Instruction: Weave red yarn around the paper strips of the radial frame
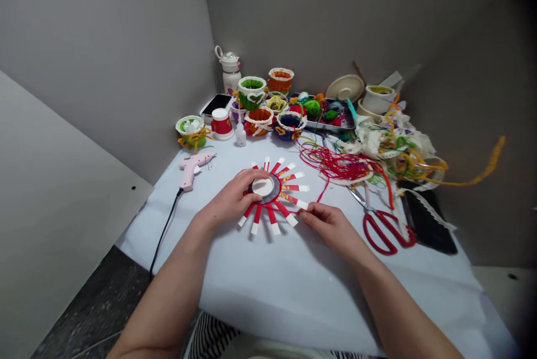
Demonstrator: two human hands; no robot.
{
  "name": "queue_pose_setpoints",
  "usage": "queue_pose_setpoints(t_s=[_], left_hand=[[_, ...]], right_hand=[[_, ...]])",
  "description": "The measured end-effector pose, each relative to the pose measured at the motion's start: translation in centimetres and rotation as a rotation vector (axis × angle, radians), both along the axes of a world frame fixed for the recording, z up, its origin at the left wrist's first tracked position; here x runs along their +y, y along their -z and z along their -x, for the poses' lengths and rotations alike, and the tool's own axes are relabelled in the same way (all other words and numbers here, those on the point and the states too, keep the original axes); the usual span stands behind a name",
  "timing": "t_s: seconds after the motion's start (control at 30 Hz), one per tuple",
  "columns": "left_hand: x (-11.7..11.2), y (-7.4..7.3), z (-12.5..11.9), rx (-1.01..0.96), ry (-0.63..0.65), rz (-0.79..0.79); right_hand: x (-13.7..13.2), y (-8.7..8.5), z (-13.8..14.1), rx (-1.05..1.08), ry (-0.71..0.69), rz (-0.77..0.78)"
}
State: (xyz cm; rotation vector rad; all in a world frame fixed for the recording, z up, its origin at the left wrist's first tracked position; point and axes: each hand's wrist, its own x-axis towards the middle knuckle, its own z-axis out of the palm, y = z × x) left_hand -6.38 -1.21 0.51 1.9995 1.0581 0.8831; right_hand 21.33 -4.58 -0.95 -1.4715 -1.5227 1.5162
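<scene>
A paper cup cut into red and white strips (289, 187) lies flattened like a sunburst on the white table (293, 280). My left hand (235, 197) presses down on the cup's round base (264, 187), fingers curled over its near left edge. My right hand (329, 222) pinches the end of a red yarn strand (322, 191) beside the strips at the lower right. The yarn runs up to a tangled red heap (335, 164).
Red scissors (384, 227) lie right of my right hand. A pink glue gun (191, 168) with a black cord lies at the left. Several yarn-wrapped cups (260, 104), a tray of yarn (323, 110), lace and orange cord (403, 143) crowd the back. A black phone (425, 222) rests at right.
</scene>
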Motion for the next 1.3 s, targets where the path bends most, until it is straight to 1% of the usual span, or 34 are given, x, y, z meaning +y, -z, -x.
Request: queue_pose_setpoints(t_s=[0.23,0.4,0.47,0.53,0.63,0.7,0.8,0.93,1.0,1.07,1.17,1.23,1.3], left_hand=[[0.1,0.1,-0.1,0.067,0.0,-0.022],[0.2,-0.1,-0.3,0.124,0.007,-0.033],[0.1,-0.1,-0.5,0.142,0.031,-0.045],[0.1,0.1,-0.7,0.161,0.073,-0.056],[-0.1,0.7,-1.2,0.185,0.133,-0.05],[-0.2,1.3,-1.6,0.207,0.171,-0.024],[-0.2,1.9,-1.9,0.241,0.202,0.013],[-0.3,1.7,-1.8,0.251,0.211,0.018],[-0.4,1.5,-2.0,0.244,0.18,0.004],[-0.6,1.5,-2.4,0.252,0.11,-0.022],[-0.8,1.7,-3.3,0.315,0.015,-0.038],[-0.9,1.9,-3.7,0.341,0.009,-0.035],[-0.7,1.9,-3.7,0.318,0.037,-0.049]], right_hand=[[-0.6,-0.2,-0.4,-0.065,0.091,-0.119],[-0.9,-0.4,-0.9,-0.106,0.061,-0.179],[-0.7,-0.4,-1.0,-0.138,0.045,-0.26],[-0.2,-0.3,-1.0,-0.191,0.028,-0.375],[0.9,0.2,-0.9,-0.318,-0.008,-0.528],[1.7,0.8,-0.8,-0.42,-0.03,-0.586],[2.3,1.8,-0.6,-0.529,-0.049,-0.591],[2.3,2.7,-0.4,-0.548,-0.04,-0.544],[2.2,2.7,-0.3,-0.542,-0.032,-0.536],[2.2,2.6,-0.3,-0.537,-0.03,-0.533],[2.2,2.4,-0.3,-0.527,-0.023,-0.524],[2.2,2.3,-0.4,-0.503,-0.021,-0.518],[2.0,2.1,-0.5,-0.457,-0.023,-0.519]])
